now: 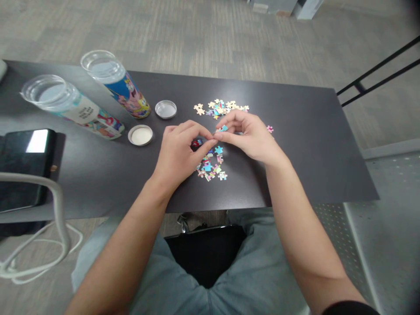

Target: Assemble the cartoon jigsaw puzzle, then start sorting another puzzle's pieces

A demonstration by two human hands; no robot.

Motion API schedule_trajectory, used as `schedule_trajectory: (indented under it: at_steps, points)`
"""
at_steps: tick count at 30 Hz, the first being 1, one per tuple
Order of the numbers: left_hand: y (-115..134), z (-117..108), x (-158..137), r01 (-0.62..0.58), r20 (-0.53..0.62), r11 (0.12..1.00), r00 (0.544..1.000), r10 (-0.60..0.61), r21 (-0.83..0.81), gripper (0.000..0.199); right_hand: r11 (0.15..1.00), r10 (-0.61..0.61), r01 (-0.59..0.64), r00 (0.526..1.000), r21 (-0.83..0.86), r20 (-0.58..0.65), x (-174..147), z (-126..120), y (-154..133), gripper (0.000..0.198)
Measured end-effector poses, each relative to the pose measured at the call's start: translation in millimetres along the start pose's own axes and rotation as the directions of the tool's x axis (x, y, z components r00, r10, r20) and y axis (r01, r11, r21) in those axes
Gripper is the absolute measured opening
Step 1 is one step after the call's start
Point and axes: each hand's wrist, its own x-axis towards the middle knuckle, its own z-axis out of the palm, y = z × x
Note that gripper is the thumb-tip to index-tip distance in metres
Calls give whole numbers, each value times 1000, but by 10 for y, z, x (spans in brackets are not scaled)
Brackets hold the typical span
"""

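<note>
Over the middle of the dark table, my right hand (247,133) pinches a small blue jigsaw piece (222,128) between thumb and fingers. My left hand (183,148) meets it at the fingertips, thumb and forefinger closed together; what lies between them is hidden. Beneath and just in front of the hands is a loose pile of colourful jigsaw pieces (207,167), partly covered by my left hand. Beyond my fingers lies a second pile of jigsaw pieces (218,109), many showing their plain backs. A pink jigsaw piece (270,129) pokes out beside my right hand.
Two clear-topped printed canisters (127,94) (88,114) stand at the left, with two round metal lids (166,110) (141,135) near them. A black phone-like device (26,170) lies farther left, behind a white cable (58,205). The table's (315,144) front edge is close to my lap.
</note>
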Motion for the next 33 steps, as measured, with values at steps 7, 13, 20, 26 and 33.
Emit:
schedule_trajectory:
  at_steps: [7, 13, 20, 26, 33]
  points:
    - [11, 5, 8, 19, -17, 1000, 1000, -18, 17, 10, 998, 8, -9, 1000, -68, -8, -57, -31, 1, 65]
    - [12, -30, 6, 59, 4, 996, 998, -60, 62, 12, 984, 1, -5, 1000, -179, -25, -78, -80, 69, 60]
    - [-30, -30, -10, 79, -14, 988, 997, -78, 135, 12, 897, -32, -16, 995, -441, -99, -139, -165, 142, 36]
    - [-33, -33, -8, 122, -4, 987, 993, -122, 101, 20, 758, -51, -42, 991, -651, -123, -140, -214, 66, 9]
    - [-152, 58, -15, 96, 24, 985, 995, -100, 144, 20, 726, -46, -21, 996, -687, -78, -127, -188, 111, 18]
